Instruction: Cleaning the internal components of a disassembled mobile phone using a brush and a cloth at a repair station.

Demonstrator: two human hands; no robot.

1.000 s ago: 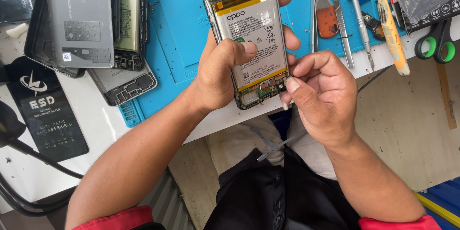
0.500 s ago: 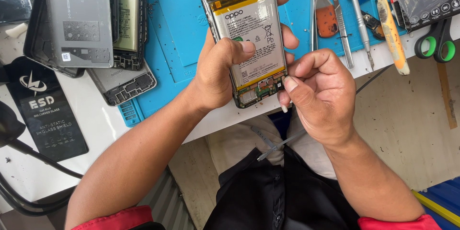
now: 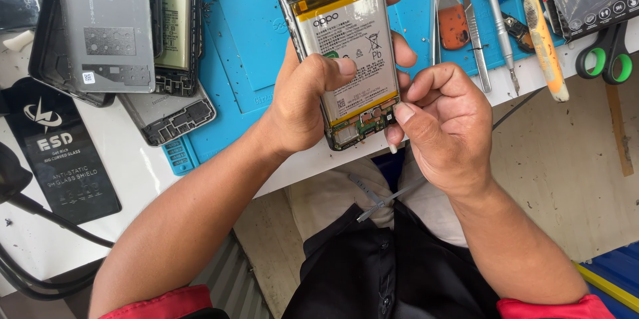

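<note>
An opened phone point(image 3: 346, 46) with its back cover off shows a white and yellow battery and circuit boards at top and bottom. My left hand point(image 3: 309, 96) grips it from the left, thumb pressed on the battery, fingers wrapped behind. My right hand point(image 3: 442, 123) is at the phone's lower right corner, thumb tip touching the bottom board, fingers curled. The phone is held above the front edge of a blue work mat point(image 3: 246, 33).
On the mat's left lie a grey back cover point(image 3: 106, 19), another opened phone point(image 3: 176, 19) and a frame piece point(image 3: 170, 116). Tweezers point(image 3: 472, 26), screwdrivers point(image 3: 499, 26) and green-handled scissors point(image 3: 609, 53) sit at the right. A black packet point(image 3: 56, 153) and cables point(image 3: 33, 226) lie on the white table.
Both hands with the phone have shifted slightly; my right thumb stays at the bottom board. Nothing else moved.
</note>
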